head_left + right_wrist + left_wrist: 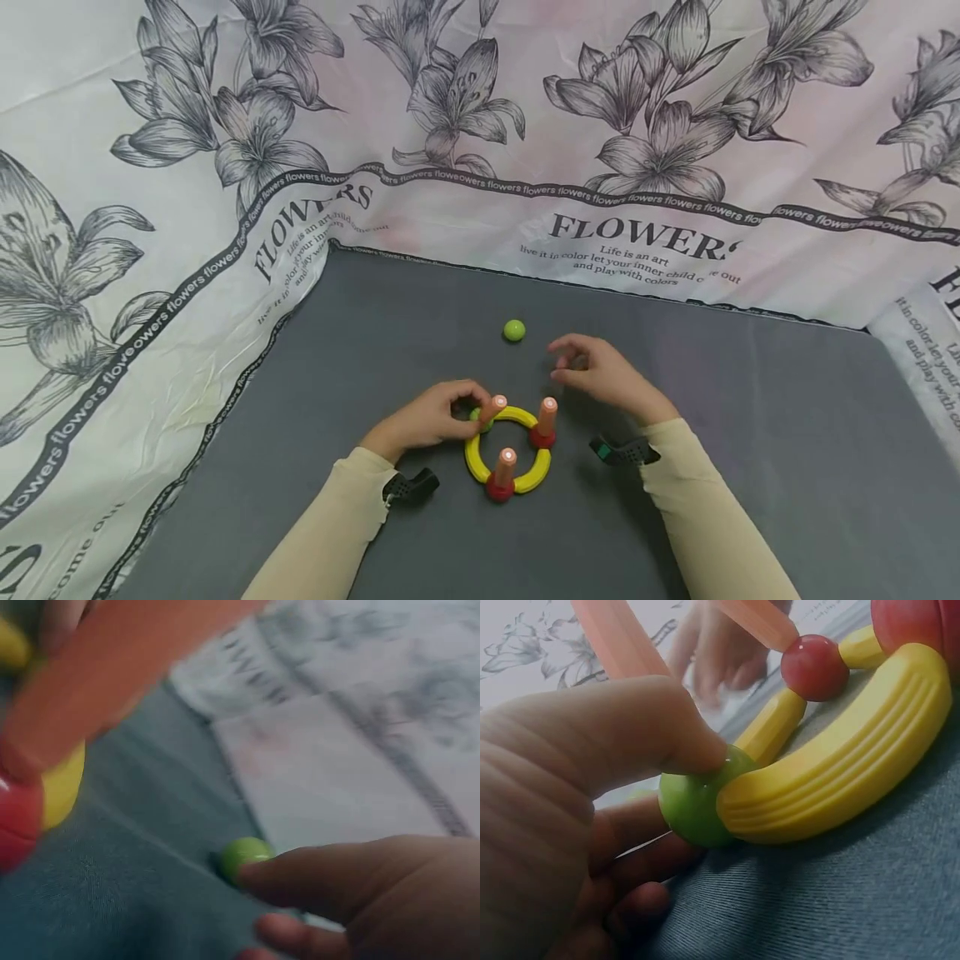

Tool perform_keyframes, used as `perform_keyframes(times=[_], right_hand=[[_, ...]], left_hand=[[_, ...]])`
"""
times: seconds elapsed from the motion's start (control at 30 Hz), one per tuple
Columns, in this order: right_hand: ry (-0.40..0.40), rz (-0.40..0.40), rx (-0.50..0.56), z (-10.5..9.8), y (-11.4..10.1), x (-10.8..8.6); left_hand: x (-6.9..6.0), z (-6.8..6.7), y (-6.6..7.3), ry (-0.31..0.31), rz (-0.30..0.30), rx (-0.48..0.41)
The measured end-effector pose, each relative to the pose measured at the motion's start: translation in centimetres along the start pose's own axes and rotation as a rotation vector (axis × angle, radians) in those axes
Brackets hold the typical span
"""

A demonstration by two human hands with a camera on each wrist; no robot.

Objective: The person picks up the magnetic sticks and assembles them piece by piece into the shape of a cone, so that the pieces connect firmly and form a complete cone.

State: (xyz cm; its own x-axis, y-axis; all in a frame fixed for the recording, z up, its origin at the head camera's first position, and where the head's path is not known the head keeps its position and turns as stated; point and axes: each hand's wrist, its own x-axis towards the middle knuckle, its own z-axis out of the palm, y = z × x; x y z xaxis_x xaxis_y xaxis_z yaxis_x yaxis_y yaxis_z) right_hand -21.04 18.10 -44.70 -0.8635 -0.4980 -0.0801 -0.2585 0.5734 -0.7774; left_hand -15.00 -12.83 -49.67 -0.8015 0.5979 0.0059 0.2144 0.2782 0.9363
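Observation:
A ring of curved yellow pieces [474, 461] joined by balls lies on the grey surface. Its front red ball [500, 490] and right red ball [542, 438] each carry an upright orange rod [506, 468]. At the ring's left, my left hand [423, 419] pinches the green ball joint [694, 802] between thumb and fingers, beside a third orange rod [491, 410]. My right hand [609, 377] hovers to the right with loosely bent fingers, holding nothing. Beyond the ring rests a loose green ball [514, 331]; in the right wrist view the thumb partly overlaps this ball [241, 859].
A white cloth [465, 217] printed with flowers and lettering rises behind the grey surface [405, 325] and along its left side. Dark bands with a camera sit on the left wrist [410, 486] and right wrist [626, 451].

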Motion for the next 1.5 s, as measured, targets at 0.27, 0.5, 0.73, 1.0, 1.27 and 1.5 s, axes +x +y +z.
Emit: perform_keyframes(times=[0.27, 0.5, 0.73, 1.0, 1.27, 1.5], right_hand=[[0.002, -0.071, -0.160, 2.3, 0.9, 6.8], [0.011, -0.072, -0.180, 2.8, 0.7, 7.6], [0.037, -0.024, 0.008, 1.7, 0.1, 3.0], [0.107, -0.078, 0.126, -0.3, -3.1, -2.9], [0.186, -0.212, 0.041, -0.2, -5.8, -5.8], [0.156, -0.238, 0.032, 0.7, -6.3, -6.4]], left_hand=[[0.1, 0.4, -0.2, -0.003, -0.030, -0.012], [-0.1, -0.2, 0.0, 0.014, -0.051, 0.022], [0.0, 0.0, 0.1, -0.010, -0.068, 0.033], [0.2, -0.2, -0.2, -0.002, -0.051, 0.050], [0.1, -0.3, 0.1, -0.004, -0.060, 0.056], [0.1, -0.2, 0.0, -0.003, -0.061, 0.059]])
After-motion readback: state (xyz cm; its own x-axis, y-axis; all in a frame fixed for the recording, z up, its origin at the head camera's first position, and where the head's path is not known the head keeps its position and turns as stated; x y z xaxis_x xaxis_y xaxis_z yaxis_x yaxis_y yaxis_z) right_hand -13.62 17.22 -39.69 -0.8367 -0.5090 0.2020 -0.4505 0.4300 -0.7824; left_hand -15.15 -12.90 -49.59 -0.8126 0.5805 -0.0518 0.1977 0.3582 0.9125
